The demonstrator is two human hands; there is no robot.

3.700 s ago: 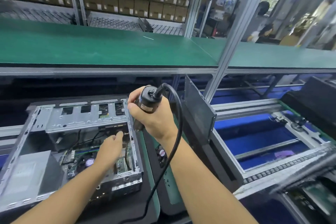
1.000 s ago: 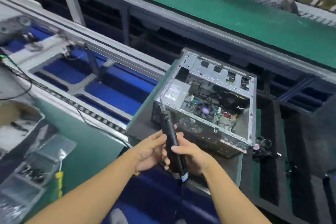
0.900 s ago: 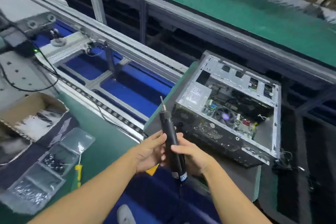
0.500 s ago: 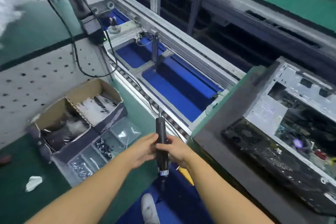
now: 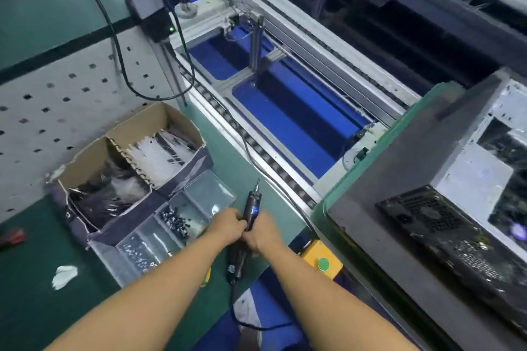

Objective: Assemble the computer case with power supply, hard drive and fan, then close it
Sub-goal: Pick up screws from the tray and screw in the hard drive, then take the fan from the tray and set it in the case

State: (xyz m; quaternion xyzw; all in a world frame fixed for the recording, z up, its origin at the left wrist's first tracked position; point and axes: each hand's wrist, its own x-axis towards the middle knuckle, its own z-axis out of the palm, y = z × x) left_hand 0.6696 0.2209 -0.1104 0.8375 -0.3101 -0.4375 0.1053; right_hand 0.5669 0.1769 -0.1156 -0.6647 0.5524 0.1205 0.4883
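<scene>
Green matting covers the counter [image 5: 34,251], which carries a clear compartmented screw tray [image 5: 171,222] and a torn cardboard box [image 5: 128,151]. The left hand [image 5: 228,225] and right hand [image 5: 263,232] both grip a slim black corded electric screwdriver [image 5: 252,209], bit pointing away just beside the tray; the open sheet-steel computer case [image 5: 433,216] lies well apart, rightward. Judged step: fetching a fastening screw; next, the bit must meet one small screw head squarely.
</scene>
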